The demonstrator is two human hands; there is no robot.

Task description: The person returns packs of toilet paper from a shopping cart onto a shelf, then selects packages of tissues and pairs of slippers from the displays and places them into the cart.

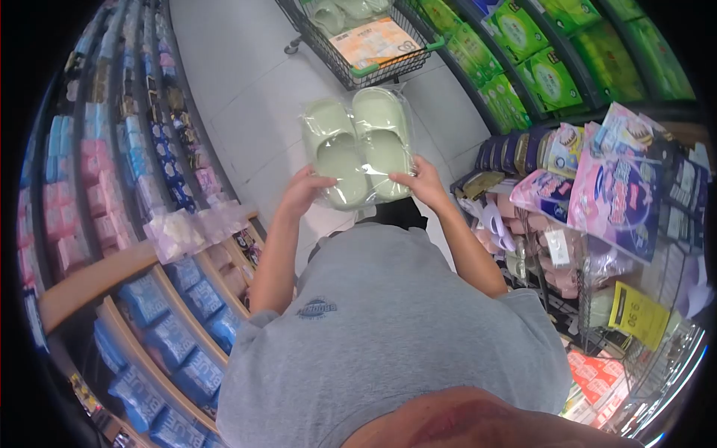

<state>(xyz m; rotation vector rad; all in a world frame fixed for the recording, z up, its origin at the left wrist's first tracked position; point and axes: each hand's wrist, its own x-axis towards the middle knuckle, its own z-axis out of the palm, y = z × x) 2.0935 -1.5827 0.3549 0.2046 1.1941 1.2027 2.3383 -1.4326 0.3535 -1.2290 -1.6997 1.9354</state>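
Observation:
A pair of pale green slippers (358,153), side by side in a clear plastic bag, is held out in front of the grey shirt. My left hand (305,190) grips the bag's lower left edge, thumb on top of the plastic. At the lower right edge, my right hand (423,182) pinches the bag with its thumb on top. The fingers beneath the bag are mostly hidden. Beyond the slippers stands a black wire cart (357,81) with green corners, holding an orange-and-white box (375,42) and more pale slippers (328,15).
Shelves of pink and blue packs (97,160) line the left side, with blue bags (168,336) lower down. Green packs (549,78) fill the upper right shelves. At right, a wire rack holds slippers and hanging pink-purple packages (616,194), near a yellow price tag (639,315).

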